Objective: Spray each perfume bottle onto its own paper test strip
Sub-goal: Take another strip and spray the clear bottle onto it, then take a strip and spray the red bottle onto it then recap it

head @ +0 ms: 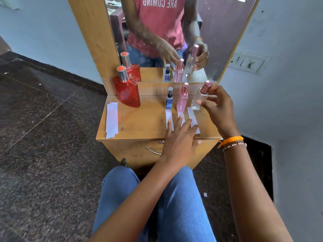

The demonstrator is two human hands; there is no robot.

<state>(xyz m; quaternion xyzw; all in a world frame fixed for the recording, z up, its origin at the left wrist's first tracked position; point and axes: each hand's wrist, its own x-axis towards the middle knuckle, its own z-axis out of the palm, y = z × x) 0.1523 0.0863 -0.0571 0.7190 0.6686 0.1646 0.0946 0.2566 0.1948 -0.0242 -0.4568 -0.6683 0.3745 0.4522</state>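
Clear perfume bottle [199, 99] tilted in right hand [218, 110], left hand [178, 144] spread on strips [192, 117]

Four bottles [169, 99] stand behind paper strips [111, 119] on the dresser [139, 123].

We had one head-worn view, looking forward and down, close over the small wooden dressing table [139, 123].

A home room: wooden dressing table [139, 123] with mirror [174, 32].
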